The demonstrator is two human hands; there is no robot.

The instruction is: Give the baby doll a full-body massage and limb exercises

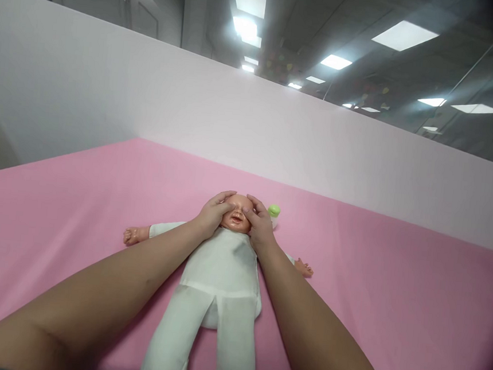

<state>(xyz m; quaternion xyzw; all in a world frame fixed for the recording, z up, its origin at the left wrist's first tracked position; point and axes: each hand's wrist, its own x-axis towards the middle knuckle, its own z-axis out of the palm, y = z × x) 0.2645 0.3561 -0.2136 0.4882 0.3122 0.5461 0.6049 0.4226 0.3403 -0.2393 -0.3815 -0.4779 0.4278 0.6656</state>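
Observation:
A baby doll (223, 263) with a white cloth body lies on its back, its head toward the far side and its legs toward me. My left hand (213, 215) is wrapped round one side of the doll's head, the thumb lying on the face near the eye. On the other side, my right hand (262, 225) cups the head in the same way, its thumb across the other eye. The doll's mouth and forehead show between my hands. Its arms stretch out to both sides, partly hidden behind my forearms.
Beside my right hand, a small object with a light green top (274, 211) is partly hidden; it looks like a baby bottle. A pink sheet (372, 276) covers the surface under the doll. A white partition (235, 120) rises along the far edge.

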